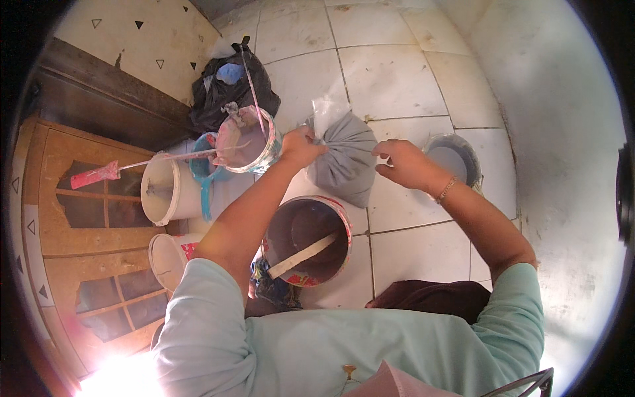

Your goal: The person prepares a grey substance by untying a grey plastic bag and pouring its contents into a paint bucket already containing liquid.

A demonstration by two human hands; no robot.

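Observation:
A clear plastic bag full of grey material (347,162) sits on the floor tiles in front of me, its neck gathered and twisted. My left hand (304,147) pinches that neck between thumb and fingers. Just right of the bag hovers my right hand (405,164), its fingers loosely bent, thumb apart and nothing visible between them. Nearer to me stands a round bucket (281,225) with a dark inside, a pale flat stick (304,255) leaning in it.
To the right is a round tub (473,155) of greyish liquid. On the left stand a paint-smeared bucket (228,149) with a roller (96,175) across it, a blue dipper (204,169), a white bucket (159,190) and a black plastic bag (208,99). A wall (562,132) bounds the right side.

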